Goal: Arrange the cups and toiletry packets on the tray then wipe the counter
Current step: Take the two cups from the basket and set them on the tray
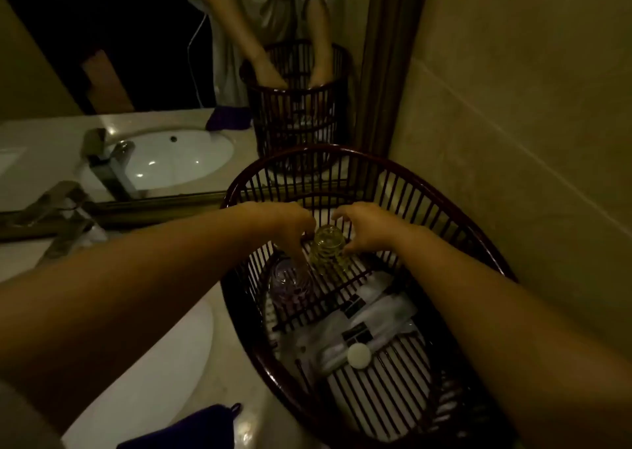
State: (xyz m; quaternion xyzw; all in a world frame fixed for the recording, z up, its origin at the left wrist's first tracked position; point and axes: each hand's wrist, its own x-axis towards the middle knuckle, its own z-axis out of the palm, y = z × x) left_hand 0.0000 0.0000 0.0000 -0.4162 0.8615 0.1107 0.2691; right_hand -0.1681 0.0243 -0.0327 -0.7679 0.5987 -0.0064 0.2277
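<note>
A dark slatted wooden tray (pixel 455 188) with a raised rim stands on the counter against the mirror and the right wall. In its far half a purple glass cup (pixel 290 279) stands on the left and a yellowish glass cup (pixel 329 250) beside it. My left hand (pixel 290 224) reaches down with fingers on the purple cup's rim. My right hand (pixel 366 229) holds the yellowish cup from the right side. White toiletry packets (pixel 376 315) with black labels lie in the tray's middle, with a round white soap (pixel 359 355) on them.
A white sink basin (pixel 143 373) lies left of the tray, with a purple cloth (pixel 191 428) at its near edge. The faucet (pixel 65 223) stands at the left by the mirror (pixel 136 72). A tiled wall (pixel 530 140) closes the right side.
</note>
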